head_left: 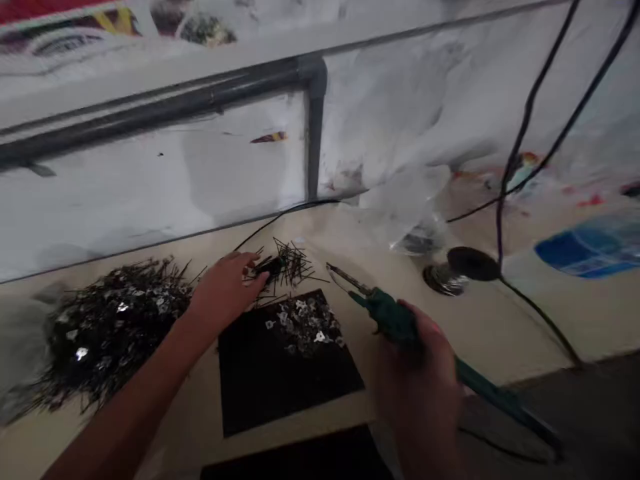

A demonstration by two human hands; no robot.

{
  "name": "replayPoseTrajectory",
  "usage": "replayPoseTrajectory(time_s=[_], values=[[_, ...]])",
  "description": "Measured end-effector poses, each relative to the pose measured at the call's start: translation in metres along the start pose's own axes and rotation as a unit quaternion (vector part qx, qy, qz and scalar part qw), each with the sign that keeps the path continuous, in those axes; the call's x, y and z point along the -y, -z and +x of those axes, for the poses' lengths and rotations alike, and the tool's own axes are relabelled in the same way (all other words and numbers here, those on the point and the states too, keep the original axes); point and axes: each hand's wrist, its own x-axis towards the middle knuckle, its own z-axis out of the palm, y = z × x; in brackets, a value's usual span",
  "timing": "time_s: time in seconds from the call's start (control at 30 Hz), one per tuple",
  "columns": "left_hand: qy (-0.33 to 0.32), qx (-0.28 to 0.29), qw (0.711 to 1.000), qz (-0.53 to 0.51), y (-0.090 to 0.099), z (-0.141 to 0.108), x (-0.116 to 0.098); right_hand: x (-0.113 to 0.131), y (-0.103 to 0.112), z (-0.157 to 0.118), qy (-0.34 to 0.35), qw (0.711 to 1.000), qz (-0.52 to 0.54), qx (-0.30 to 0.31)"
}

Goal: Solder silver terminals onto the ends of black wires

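Observation:
My left hand (223,290) reaches over a loose pile of thin black wires (297,263). Its thumb and index finger are apart and curved, close to a small dark object (270,268) among the wires; whether they touch it I cannot tell. In my right hand (425,373), blurred by motion, is a green soldering gun (395,317), its metal tip pointing up and left toward the wires. Between my hands lies a black board (280,393) with a heap of small shiny metal tabs (313,323) on its far part.
At left is a large heap of dark wires with metal tabs (120,320). A solder spool (447,279), a clear plastic bag (417,230) and a blue-printed wrapper (585,247) lie at right. Black cords (527,113) hang there. A grey pipe (150,117) runs along the wall.

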Motion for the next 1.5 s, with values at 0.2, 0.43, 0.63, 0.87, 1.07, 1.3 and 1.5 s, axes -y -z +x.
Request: replayPoseTrajectory(time_s=[0.2, 0.43, 0.63, 0.87, 1.07, 1.3, 1.5], values=[[-0.044, -0.009, 0.998, 0.040, -0.013, 0.020, -0.013, 0.003, 0.002, -0.001, 0.096, 0.994, -0.048, 0.014], [-0.060, -0.037, 0.997, 0.024, -0.015, 0.021, -0.007, -0.005, 0.005, 0.001, 0.111, 0.993, -0.022, 0.024], [-0.084, -0.045, 0.995, 0.005, -0.010, 0.024, -0.005, -0.004, 0.001, 0.000, 0.080, 0.996, 0.018, 0.037], [-0.096, -0.043, 0.994, 0.012, -0.003, 0.021, -0.005, -0.001, 0.002, -0.001, 0.108, 0.993, -0.029, 0.033], [-0.095, -0.049, 0.994, 0.009, 0.007, 0.013, -0.001, -0.006, 0.006, 0.000, 0.184, 0.981, -0.056, 0.034], [-0.062, -0.126, 0.989, -0.045, 0.000, -0.049, 0.020, -0.005, 0.003, -0.001, 0.171, 0.984, -0.052, 0.024], [-0.044, -0.217, 0.975, -0.007, -0.045, -0.096, 0.031, -0.005, 0.003, -0.001, 0.131, 0.990, -0.054, 0.024]])
